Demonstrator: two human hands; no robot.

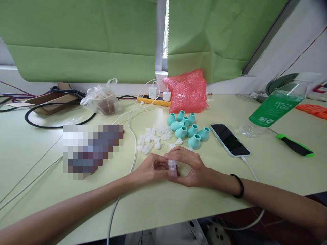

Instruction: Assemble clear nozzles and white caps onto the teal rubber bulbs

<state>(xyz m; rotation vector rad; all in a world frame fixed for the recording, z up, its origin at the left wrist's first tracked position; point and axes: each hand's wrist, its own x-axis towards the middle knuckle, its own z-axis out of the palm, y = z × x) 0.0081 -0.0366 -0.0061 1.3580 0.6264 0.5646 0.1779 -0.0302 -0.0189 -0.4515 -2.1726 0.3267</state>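
Between my two hands stands a small translucent plastic tube-like piece [172, 167], upright just above or on the table. My left hand [153, 167] closes on it from the left, thumb low on its side. From the right, my right hand [190, 166] curls around it, fingers at its top and thumb near its base. Just beyond my hands lie several translucent white plastic pieces [153, 136], some cone-shaped. Several turquoise bulbs [194, 141] with round open necks stand grouped behind my right hand; one of them lies on its side.
A charging phone [230, 139], a tilted water bottle [276, 109] and a green-black handle [295, 144] are on the right. A blurred-out object [94, 149] lies left. White cables [134, 143] cross the table. Behind are pink bubble wrap [189, 93], a power strip [153, 100] and bagged tape [104, 102].
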